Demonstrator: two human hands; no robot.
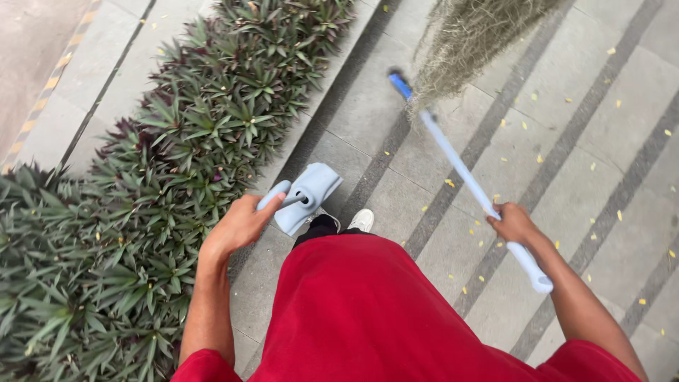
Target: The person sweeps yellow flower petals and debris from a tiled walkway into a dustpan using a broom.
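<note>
Head view, looking down at paved ground. Your right hand [513, 223], right of centre, has its fingers wrapped around the pale blue handle of the broom [467, 177]; the shaft runs from a rounded white end cap at lower right up to a blue collar and a blurred, straw-coloured bristle head at the top of the frame. Your left hand [240, 225], left of centre, closes its fingers around the upright handle of the dustpan [311, 191], a light blue pan hanging just above your white shoe [363, 219].

Handling, as a judgement: the broom looks light, with a stiff, smooth shaft that could slip in a loose grip; its bristles are soft and springy. Your grip sits near the end cap, so the head has long leverage; a hold further up the shaft would give firmer control. The dustpan appears to be thin, rigid plastic, light, and best held by its handle as now.

Hard to make out: the bristle head is cut off by the top edge and smeared by motion. The red shirt [368, 311] hides your legs and 1 foot. Your left fingertips are behind the handle. Small yellow petals [450, 183] dot the grey paving [594, 127]; a bed of green and purple plants [177, 163] fills the left.
</note>
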